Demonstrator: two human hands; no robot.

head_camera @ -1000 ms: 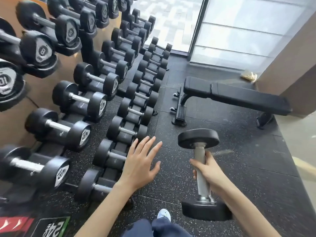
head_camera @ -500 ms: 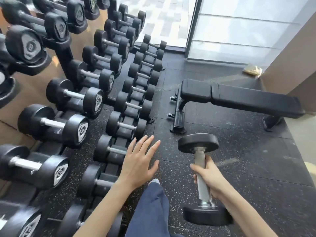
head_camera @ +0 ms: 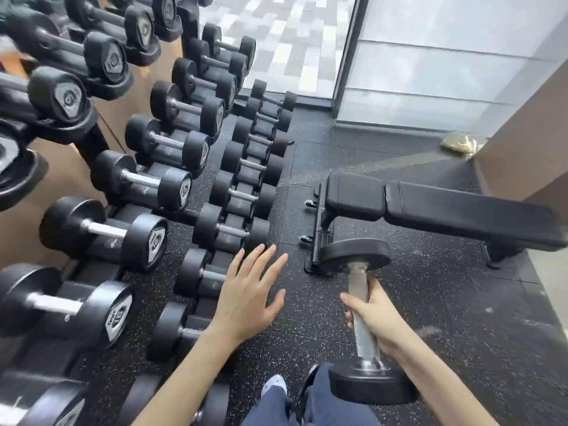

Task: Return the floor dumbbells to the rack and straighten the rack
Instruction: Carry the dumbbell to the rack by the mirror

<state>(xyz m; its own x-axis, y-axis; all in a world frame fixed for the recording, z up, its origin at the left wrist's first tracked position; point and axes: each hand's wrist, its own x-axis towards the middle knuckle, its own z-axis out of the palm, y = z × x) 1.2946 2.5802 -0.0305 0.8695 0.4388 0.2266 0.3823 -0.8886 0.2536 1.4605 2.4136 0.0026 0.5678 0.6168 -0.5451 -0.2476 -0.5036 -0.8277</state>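
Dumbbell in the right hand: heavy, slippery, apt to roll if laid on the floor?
Probably heavy for its size: the dumbbell has thick solid-looking heads. Round heads suggest it would roll on the rubber floor. The knurled handle in the right hand likely resists slipping.

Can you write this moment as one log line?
right hand grips dumbbell | left hand open near racked dumbbells | bench ahead

The grey end-cap labels [head_camera: 66, 98] on the racked dumbbells [head_camera: 104, 232] are too blurred to read.
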